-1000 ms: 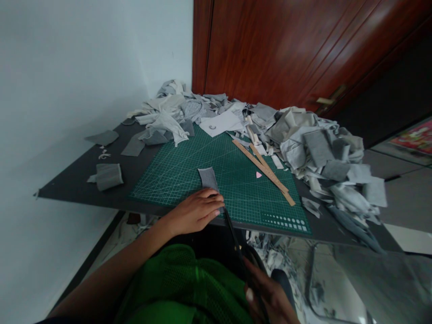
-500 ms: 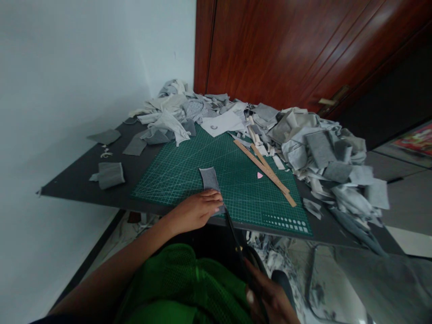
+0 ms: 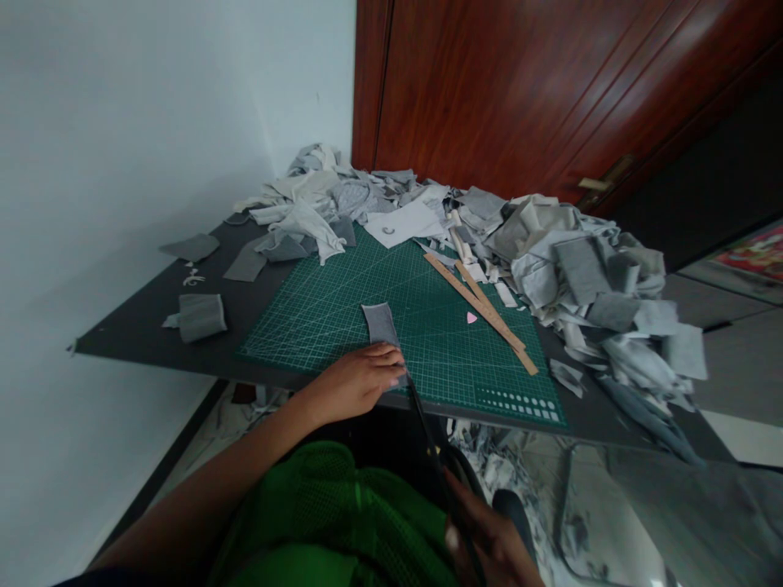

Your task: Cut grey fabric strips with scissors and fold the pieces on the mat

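A small strip of grey fabric (image 3: 382, 324) lies on the green cutting mat (image 3: 330, 318) near the table's front edge. My left hand (image 3: 365, 377) rests across the strip's near part, its fingers laid flat over the cloth and pointing right. My right hand (image 3: 489, 538), low and partly in shadow, is closed round the handles of large dark scissors (image 3: 423, 420). Their blades reach up to the strip's right edge, right beside my left fingertips. Whether the blades are parted is hard to see.
Two wooden rulers (image 3: 471, 295) lie crossed on the mat, with a pink triangular piece (image 3: 471, 317) nearby. Heaped grey and white fabric scraps (image 3: 563, 261) line the back and right. Several grey pieces (image 3: 201, 317) lie left. A wall stands left, a wooden door (image 3: 489, 98) behind.
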Demonstrator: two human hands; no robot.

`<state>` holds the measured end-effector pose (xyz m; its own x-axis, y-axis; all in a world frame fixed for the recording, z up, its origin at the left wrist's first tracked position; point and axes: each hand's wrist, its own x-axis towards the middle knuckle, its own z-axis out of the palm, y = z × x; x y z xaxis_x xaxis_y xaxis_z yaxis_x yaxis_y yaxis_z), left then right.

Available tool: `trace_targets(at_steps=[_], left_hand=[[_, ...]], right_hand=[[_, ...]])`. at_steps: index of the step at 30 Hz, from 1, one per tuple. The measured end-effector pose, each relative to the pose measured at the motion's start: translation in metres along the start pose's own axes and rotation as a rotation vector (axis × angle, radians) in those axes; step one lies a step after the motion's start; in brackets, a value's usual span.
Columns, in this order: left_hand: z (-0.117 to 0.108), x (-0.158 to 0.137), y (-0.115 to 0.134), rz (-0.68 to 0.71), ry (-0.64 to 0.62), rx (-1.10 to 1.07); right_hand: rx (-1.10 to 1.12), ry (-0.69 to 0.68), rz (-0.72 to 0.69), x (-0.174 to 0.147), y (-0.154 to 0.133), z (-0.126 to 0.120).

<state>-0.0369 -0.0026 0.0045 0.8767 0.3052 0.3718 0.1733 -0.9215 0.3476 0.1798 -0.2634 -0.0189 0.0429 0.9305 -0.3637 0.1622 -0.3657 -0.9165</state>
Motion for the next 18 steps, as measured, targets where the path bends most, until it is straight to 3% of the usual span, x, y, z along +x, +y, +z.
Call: trace_targets(at_steps=[11,18], left_hand=[[-0.002,0.0,0.001,-0.008,0.014,-0.018],[-0.003,0.001,0.002,-0.007,0.012,-0.025]], right_hand=[[-0.196,0.014,-0.097,0.001,0.009,0.002],[-0.132,0.094,-0.071,0.002,0.0,0.002]])
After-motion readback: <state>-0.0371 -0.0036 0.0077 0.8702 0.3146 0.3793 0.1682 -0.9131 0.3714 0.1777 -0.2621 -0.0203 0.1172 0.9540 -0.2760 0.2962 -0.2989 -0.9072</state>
